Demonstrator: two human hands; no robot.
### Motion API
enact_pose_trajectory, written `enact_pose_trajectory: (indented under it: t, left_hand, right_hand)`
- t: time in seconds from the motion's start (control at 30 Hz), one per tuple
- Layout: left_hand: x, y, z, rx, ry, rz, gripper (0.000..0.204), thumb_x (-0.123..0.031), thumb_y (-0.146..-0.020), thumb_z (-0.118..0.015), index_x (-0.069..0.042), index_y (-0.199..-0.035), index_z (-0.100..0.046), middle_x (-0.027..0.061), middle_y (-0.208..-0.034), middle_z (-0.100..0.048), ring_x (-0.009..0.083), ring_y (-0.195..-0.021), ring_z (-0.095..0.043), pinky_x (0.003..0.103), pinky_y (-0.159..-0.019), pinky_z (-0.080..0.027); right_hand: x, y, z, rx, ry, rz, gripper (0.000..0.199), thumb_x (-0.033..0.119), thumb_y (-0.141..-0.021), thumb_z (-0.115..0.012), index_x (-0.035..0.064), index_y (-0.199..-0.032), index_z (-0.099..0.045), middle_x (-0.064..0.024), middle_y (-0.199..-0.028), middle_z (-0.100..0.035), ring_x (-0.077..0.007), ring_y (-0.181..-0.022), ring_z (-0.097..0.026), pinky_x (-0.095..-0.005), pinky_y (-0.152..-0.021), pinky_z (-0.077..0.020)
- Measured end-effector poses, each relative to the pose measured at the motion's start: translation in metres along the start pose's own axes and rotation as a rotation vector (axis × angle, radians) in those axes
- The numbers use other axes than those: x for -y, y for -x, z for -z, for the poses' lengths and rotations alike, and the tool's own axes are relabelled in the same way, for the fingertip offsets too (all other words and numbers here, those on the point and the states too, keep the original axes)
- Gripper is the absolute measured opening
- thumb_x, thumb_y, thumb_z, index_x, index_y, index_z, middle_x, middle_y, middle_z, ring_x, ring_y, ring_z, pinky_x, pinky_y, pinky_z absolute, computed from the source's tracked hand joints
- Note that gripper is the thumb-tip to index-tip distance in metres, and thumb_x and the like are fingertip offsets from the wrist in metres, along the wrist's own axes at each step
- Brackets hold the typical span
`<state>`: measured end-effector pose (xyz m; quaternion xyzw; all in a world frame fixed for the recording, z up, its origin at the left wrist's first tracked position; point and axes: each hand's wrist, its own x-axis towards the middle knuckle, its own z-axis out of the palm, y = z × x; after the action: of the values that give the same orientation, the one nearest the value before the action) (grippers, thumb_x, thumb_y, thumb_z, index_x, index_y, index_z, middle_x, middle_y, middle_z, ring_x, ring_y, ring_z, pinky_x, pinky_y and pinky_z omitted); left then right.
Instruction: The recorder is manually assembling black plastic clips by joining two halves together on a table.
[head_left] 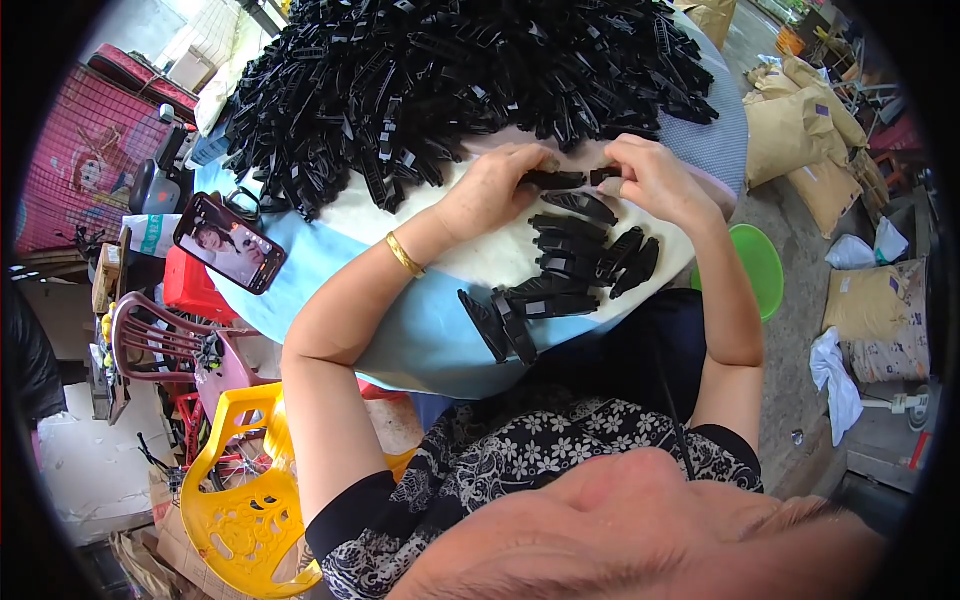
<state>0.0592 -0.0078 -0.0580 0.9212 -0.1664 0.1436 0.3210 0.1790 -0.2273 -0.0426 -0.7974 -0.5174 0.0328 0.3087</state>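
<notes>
Cluttered workshop ground surrounds a round tabletop (420, 330) covered in pale blue and white cloth, which fills the middle of the frame. Tan paper sacks (800, 130) lie stacked at the upper right, their contents not visible, and a bright green plastic basin (762, 265) sits on the floor just right of the tabletop, with nothing to be seen inside it.

Near the centre top, the left hand (490, 190) is closed in a pinch on a long black plastic clip piece (553, 179), fingers curled over its left end. The right hand (655, 180) faces it from the right, fingertips pinched on a small black plastic part (604, 175) that sits just beside the right end of the long piece; whether the two parts touch cannot be told. A gold bangle (404, 254) circles the left wrist.

Directly below the hands, a short row of finished black clips (575, 255) lies on the white cloth, with a few more near the tabletop's lower edge. Behind the hands, a large heap of loose black plastic clip parts (450, 80) covers the upper part of the tabletop, reaching almost to the knuckles. A smartphone with a lit screen (230, 243) lies on the blue cloth at the left. A yellow plastic chair (240, 490) stands at the lower left.
</notes>
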Motion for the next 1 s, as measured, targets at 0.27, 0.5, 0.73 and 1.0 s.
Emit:
enact_pose_trajectory:
  t: [0.27,0.5,0.73,1.0]
  left_hand:
    - [0.006,0.000,-0.006,-0.091,-0.064,0.152,0.021,-0.012,-0.072,-0.069,0.000,-0.088,-0.066,0.0151,-0.090,-0.060,0.0322,-0.089,-0.058,0.038,-0.079,-0.049]
    - [0.006,-0.001,-0.007,-0.109,-0.028,0.171,0.020,-0.013,-0.071,-0.069,-0.001,-0.087,-0.066,0.0137,-0.088,-0.061,0.0320,-0.088,-0.059,0.039,-0.077,-0.049]
    - [0.005,-0.006,-0.007,-0.089,-0.089,0.085,0.019,-0.013,-0.073,-0.070,0.001,-0.084,-0.064,0.0130,-0.084,-0.060,0.0296,-0.079,-0.058,0.037,-0.070,-0.048]
    - [-0.003,-0.008,0.010,0.187,0.000,0.002,0.026,-0.013,-0.077,-0.067,-0.005,-0.101,-0.062,0.0114,-0.093,-0.060,0.0290,-0.089,-0.056,0.038,-0.077,-0.046]
  right_hand:
    - [0.008,-0.004,-0.011,-0.213,0.086,0.182,0.019,0.008,-0.077,-0.069,-0.0011,-0.090,-0.059,-0.0121,-0.084,-0.055,-0.0298,-0.075,-0.056,-0.0376,-0.066,-0.0462]
    - [0.013,-0.010,-0.015,-0.119,0.212,0.225,0.017,0.007,-0.076,-0.067,-0.0021,-0.090,-0.062,-0.0128,-0.085,-0.056,-0.0315,-0.083,-0.057,-0.0390,-0.073,-0.0470]
    - [0.008,-0.021,-0.030,-0.108,0.127,0.241,0.017,0.003,-0.075,-0.063,-0.0029,-0.091,-0.065,-0.0134,-0.082,-0.059,-0.0285,-0.077,-0.059,-0.0360,-0.069,-0.0479]
    - [-0.043,-0.026,0.009,-0.200,-0.252,-0.146,0.022,0.014,-0.088,-0.064,-0.0004,-0.105,-0.065,-0.0069,-0.094,-0.069,-0.0090,-0.083,-0.061,-0.0254,-0.073,-0.0489]
